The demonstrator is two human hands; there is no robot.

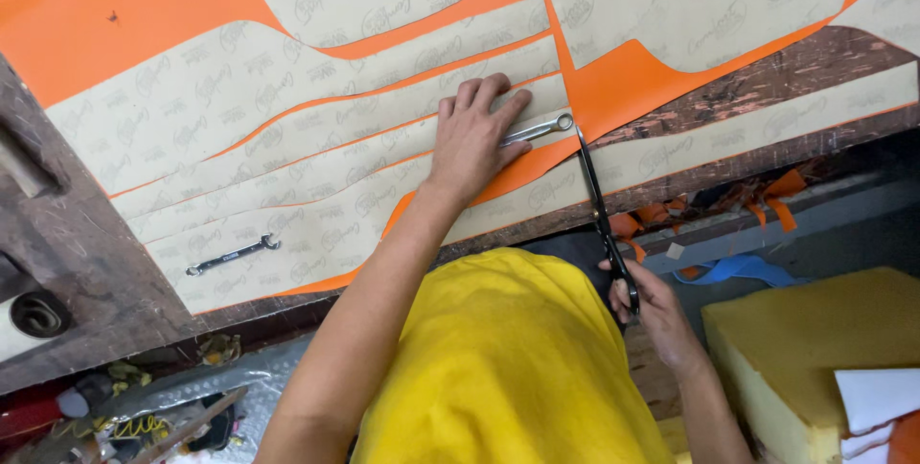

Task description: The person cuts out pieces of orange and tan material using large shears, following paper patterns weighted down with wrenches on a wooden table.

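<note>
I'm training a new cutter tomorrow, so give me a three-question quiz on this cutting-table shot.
1. True or false: the left hand lies flat on the paper patterns.
2. What does the right hand hold? A) a knife B) black scissors C) a ruler
3. Fill in: besides the wrench at the left hand's fingers, a second wrench lies on a pattern near the ____ edge of the worktable.

Key: 1 true; 2 B; 3 near (the person's side).

Worn dark wooden workbench (86,263), yellow foam block (815,339) at right, cluttered floor (144,406) below.
</note>
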